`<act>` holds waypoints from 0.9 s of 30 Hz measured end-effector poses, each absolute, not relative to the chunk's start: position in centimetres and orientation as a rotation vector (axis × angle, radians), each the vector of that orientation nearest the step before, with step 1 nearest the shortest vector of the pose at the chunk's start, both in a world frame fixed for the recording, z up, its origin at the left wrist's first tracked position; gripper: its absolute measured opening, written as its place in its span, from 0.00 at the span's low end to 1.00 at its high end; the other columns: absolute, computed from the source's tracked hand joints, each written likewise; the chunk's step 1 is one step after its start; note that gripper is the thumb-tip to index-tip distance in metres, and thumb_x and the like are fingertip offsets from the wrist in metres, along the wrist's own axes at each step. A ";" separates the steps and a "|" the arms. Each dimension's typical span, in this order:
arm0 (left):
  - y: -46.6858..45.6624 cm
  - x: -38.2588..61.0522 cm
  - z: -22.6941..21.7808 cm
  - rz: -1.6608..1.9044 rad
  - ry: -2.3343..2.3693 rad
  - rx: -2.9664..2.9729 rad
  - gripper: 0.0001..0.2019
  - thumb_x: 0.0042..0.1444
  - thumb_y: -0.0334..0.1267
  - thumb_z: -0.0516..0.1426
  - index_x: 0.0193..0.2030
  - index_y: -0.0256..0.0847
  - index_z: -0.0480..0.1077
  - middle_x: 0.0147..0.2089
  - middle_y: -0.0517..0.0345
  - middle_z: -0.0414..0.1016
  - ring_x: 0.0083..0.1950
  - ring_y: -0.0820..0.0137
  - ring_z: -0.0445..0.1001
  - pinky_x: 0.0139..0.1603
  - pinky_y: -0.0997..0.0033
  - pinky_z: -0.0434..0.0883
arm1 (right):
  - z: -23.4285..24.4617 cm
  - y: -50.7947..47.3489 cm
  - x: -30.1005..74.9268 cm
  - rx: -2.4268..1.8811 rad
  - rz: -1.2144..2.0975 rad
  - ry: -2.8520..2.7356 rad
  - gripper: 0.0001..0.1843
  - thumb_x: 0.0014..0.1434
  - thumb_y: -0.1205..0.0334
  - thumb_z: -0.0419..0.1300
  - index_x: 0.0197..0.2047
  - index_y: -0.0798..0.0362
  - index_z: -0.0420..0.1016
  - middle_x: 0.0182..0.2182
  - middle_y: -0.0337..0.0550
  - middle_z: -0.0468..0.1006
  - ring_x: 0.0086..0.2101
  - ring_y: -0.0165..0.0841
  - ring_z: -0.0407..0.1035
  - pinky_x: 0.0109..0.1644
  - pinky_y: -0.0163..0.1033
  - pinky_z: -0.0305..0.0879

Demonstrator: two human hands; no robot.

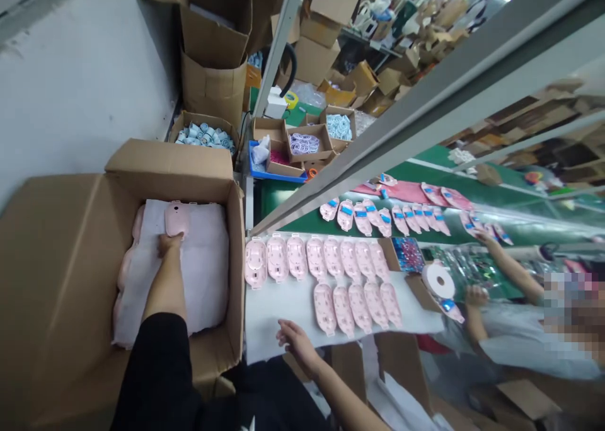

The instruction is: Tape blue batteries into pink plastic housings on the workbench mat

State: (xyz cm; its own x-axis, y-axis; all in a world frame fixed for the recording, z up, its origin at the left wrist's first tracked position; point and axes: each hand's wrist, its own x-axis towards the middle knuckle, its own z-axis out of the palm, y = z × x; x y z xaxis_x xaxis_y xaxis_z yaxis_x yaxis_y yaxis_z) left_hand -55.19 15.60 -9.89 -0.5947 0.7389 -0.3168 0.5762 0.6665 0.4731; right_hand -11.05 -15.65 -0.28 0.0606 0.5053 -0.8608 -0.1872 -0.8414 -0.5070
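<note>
Inside the big cardboard box at the left, my left hand (170,244) is closed on the near end of a pink plastic shell (177,219). That shell lies over a white sheet (203,273), and the edges of more pink parts show along the sheet's left side. My right hand (297,345) is over the front edge of the white-covered table, fingers apart and holding nothing. Closest to it is a row of pink shell halves (324,310), hollow side up. Behind them stretches a second row of similar shell halves (287,257).
The cardboard box (236,280) abuts the table. A slanting metal post (331,179) crosses above the bench. Behind it, pink parts with blue pieces (363,218) lie on a green conveyor. At the right, a co-worker's hand (483,237) reaches over, near a white tape roll (439,282).
</note>
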 end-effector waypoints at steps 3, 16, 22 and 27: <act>13.4 -53.8 -6.7 0.661 2.396 1.065 0.17 0.68 0.42 0.58 0.58 0.35 0.71 0.51 0.48 0.78 0.50 0.63 0.77 0.54 0.59 0.76 | 1.3 -19.1 -8.6 -1.896 1.792 -0.344 0.33 0.43 0.39 0.77 0.45 0.52 0.78 0.29 0.40 0.78 0.25 0.28 0.67 0.27 0.33 0.50; -26.5 -28.1 11.4 0.599 1.229 2.145 0.21 0.70 0.37 0.50 0.61 0.62 0.77 0.43 0.49 0.82 0.46 0.60 0.81 0.49 0.56 0.82 | 10.4 -25.4 -7.6 -1.130 2.164 -0.407 0.35 0.56 0.40 0.74 0.60 0.49 0.75 0.42 0.46 0.83 0.38 0.39 0.79 0.44 0.43 0.72; -27.2 -22.3 9.6 0.489 1.328 2.091 0.21 0.69 0.38 0.53 0.65 0.54 0.74 0.60 0.48 0.79 0.62 0.58 0.77 0.65 0.51 0.77 | 2.5 -22.9 -2.7 -1.644 1.834 -0.340 0.15 0.62 0.51 0.69 0.43 0.52 0.73 0.22 0.35 0.75 0.23 0.32 0.70 0.30 0.36 0.65; -26.8 -30.7 12.1 0.441 1.755 1.857 0.19 0.70 0.46 0.51 0.61 0.50 0.76 0.61 0.49 0.79 0.65 0.57 0.74 0.73 0.50 0.69 | 0.3 -16.8 -0.3 -1.806 1.698 -0.395 0.09 0.65 0.56 0.62 0.41 0.53 0.72 0.22 0.35 0.74 0.25 0.31 0.69 0.31 0.34 0.65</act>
